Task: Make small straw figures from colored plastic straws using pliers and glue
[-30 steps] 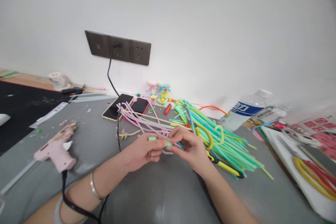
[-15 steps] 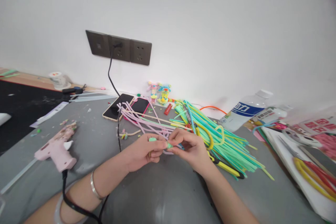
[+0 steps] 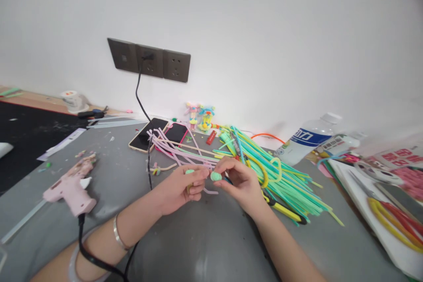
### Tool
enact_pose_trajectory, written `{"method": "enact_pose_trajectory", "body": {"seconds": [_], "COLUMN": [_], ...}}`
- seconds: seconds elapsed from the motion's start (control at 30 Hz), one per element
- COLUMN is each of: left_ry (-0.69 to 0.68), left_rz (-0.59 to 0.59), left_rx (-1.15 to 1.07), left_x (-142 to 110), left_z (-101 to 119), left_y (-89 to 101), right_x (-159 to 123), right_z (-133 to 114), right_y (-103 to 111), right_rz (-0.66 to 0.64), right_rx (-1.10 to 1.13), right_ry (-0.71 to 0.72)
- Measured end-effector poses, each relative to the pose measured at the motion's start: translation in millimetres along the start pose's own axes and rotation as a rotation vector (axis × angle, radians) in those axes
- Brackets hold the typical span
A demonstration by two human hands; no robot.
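Observation:
My right hand (image 3: 243,185) pinches a small light-green fuzzy coil (image 3: 216,176), which looks like wound pipe cleaner, between thumb and fingers. Just left of it, my left hand (image 3: 180,188) is closed around another light-green piece (image 3: 189,171) whose top pokes out above the fingers. Something yellowish shows between its lower fingers; the rest is hidden by the hand. The left fingertips come close to the green coil. Behind my hands lie loose pink pipe cleaners (image 3: 168,146). Right of them is a large bundle of green, yellow and blue pipe cleaners (image 3: 291,180).
A pink glue gun (image 3: 71,187) lies at left, its cord by my left forearm. Two phones (image 3: 150,134), two small pipe-cleaner figures (image 3: 206,118) and a yellow-black cutter (image 3: 287,210) are on the grey table. At right are a bottle (image 3: 307,136) and scissors (image 3: 393,218).
My hands have moved slightly apart. The green coil, mostly covered by the fingers before, now shows plainly in my right hand. Things on the table have stayed put.

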State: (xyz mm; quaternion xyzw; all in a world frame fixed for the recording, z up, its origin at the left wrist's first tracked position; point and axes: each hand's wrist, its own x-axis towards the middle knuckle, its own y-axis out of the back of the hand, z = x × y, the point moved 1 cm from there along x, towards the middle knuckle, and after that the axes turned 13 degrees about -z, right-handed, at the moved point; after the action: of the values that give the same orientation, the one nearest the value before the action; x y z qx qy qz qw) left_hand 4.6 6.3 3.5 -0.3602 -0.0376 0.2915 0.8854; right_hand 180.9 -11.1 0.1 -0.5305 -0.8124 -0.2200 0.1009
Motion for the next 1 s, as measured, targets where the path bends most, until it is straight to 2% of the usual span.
{"method": "enact_pose_trajectory", "body": {"seconds": [0.17, 0.3, 0.4, 0.5, 0.6, 0.7, 0.77, 0.9, 1.0], "left_ry": [-0.013, -0.142, -0.213, -0.206, -0.171, -0.172, -0.186, -0.226, -0.283], "left_rz": [0.048, 0.121, 0.125, 0.072, 0.022, 0.021, 0.064, 0.224, 0.273], "left_rx": [0.061, 0.231, 0.375, 0.408, 0.400, 0.427, 0.476, 0.679, 0.833], "left_x": [0, 1, 2, 3, 3, 2, 0, -3, -4], "left_z": [-2, -5, -7, -8, -8, -8, -8, -4, 1], "left_y": [2.4, 5.3, 5.6, 3.2, 0.3, 0.1, 1.5, 2.6, 1.8], "right_x": [-1, 2, 4, 4, 3, 2, 3, 4, 4], "right_z": [1, 1, 4, 8, 12, 13, 12, 10, 10], "right_y": [-1, 1, 1, 1, 1, 1, 1, 2, 0], "right_rz": [-0.016, 0.043, 0.062, 0.071, 0.105, 0.047, 0.049, 0.112, 0.055], "right_rx": [-0.068, -0.049, 0.110, 0.325, 0.445, 0.514, 0.492, 0.385, 0.406], "right_ry": [-0.048, -0.088, -0.208, -0.313, -0.360, -0.382, -0.392, -0.415, -0.422]}}
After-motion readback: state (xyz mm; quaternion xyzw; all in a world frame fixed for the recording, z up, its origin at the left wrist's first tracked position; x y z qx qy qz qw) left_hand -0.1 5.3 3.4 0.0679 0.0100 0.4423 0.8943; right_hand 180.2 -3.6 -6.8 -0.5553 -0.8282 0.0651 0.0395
